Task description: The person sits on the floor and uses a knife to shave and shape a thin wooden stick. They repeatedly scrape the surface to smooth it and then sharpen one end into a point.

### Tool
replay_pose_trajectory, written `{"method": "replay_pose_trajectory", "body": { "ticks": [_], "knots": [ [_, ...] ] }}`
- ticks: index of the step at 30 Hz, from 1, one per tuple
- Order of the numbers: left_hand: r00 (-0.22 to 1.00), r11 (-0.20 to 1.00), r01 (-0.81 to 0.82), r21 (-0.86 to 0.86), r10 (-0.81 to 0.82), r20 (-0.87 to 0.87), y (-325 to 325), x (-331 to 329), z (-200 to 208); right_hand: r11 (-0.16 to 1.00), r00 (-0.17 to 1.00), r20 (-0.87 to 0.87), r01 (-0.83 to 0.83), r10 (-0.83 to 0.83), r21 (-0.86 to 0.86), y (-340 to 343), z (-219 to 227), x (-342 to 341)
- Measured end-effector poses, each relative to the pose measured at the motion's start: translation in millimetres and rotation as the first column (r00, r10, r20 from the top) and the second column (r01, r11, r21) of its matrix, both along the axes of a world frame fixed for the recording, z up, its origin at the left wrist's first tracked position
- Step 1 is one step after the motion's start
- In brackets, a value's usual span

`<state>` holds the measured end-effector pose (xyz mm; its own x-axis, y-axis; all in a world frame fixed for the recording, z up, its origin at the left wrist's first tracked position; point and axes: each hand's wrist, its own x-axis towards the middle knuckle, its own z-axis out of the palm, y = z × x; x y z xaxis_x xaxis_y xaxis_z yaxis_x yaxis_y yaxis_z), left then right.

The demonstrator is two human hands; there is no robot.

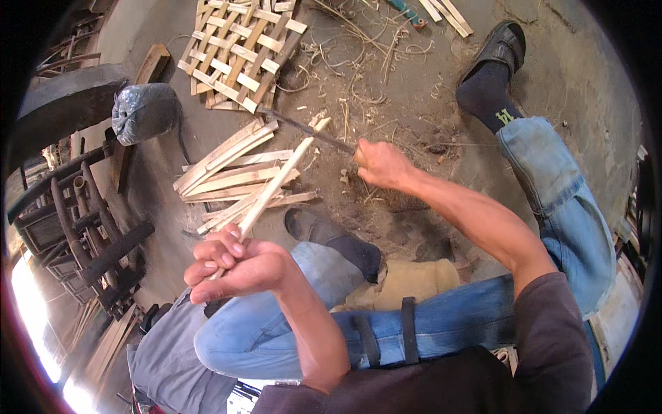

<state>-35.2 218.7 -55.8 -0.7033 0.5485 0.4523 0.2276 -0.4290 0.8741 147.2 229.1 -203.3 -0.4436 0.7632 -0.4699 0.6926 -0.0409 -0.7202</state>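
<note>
While the left hand (241,265) grasped a pale wooden strip (272,188) in the head view, the right hand (386,164) was clenched around the handle of a long, dark knife (301,125). The left palm was turned upward, with the fingers curled over the strip's near end. The strip slanted up and away from the left knee, above a pile of loose strips (231,169) on the floor (586,62). The blade pointed leftward and crossed the strip near its far end; whether the edge was biting into the wood could not be told.

A woven panel (241,52) lay beyond the pile, near the knife's tip. Thin, curled shavings (358,45) were scattered to its right. A dark plastic bundle (143,112) stood to the left of the pile.

The step in hand appeared to be trimming or splitting the strip with the knife. The next move, as judged, called for a firm left grip, a steady blade angle along the grain, and left fingers kept clear of the cutting path.
</note>
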Motion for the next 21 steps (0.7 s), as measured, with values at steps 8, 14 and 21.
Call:
{"method": "replay_pose_trajectory", "body": {
  "ticks": [8,14,21],
  "knots": [
    [0.998,0.999,0.004,0.045,-0.007,0.062,10,0,1,0.979,0.978,0.044,0.205,-0.205,0.012,1,-38,8],
    [0.999,0.984,0.013,0.179,-0.019,0.033,-7,-19,64,0.981,0.982,-0.034,0.189,-0.187,0.049,-22,-18,16],
    [0.995,0.944,0.083,0.32,-0.097,0.028,-28,-19,111,0.944,0.953,0.055,0.286,-0.298,0.168,-2,1,43]
  ]
}}
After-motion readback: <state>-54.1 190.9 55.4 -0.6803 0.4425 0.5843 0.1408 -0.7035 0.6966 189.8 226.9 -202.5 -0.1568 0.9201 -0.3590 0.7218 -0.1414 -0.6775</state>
